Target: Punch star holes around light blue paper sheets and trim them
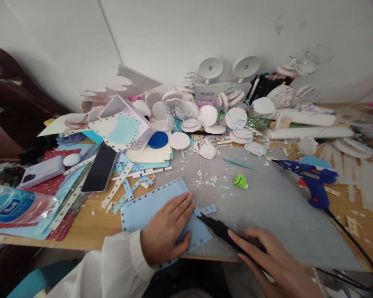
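Observation:
A sheet of light blue paper, with small flower-shaped marks or holes along its edges, lies over the near edge of the grey cutting mat. My left hand rests flat on it, fingers stretched out. In my right hand is a black utility knife, its tip touching or just over the paper's right part. A narrow blue paper strip sticks out beyond the tip. Part of the knife's handle is hidden by my fingers.
A blue glue gun lies at right, its cord running off the front. On the mat are a green sharpener-like piece and paper scraps. White discs pile up behind; a phone and plastic bottle are at left.

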A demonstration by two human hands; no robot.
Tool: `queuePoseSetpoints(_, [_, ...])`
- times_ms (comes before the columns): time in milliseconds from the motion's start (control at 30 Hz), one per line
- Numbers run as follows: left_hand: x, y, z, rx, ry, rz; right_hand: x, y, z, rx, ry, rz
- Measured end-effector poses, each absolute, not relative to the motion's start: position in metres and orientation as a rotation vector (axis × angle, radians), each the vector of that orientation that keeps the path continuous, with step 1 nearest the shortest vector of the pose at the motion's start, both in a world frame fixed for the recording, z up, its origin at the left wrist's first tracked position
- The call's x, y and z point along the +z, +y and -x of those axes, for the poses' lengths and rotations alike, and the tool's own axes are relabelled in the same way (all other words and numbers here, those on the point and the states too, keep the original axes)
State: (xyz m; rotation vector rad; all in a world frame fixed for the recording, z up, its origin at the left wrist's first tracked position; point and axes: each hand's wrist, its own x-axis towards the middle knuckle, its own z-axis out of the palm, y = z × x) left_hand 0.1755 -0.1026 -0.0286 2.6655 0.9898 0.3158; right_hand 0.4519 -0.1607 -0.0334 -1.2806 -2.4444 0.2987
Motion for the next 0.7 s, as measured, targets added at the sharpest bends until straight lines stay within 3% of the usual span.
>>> queuePoseSetpoints(700, [-0.028,-0.103,-0.177,0.295,0.982,-2.698,-0.037,-0.126,-0.414,0.386,-2.341,1.309])
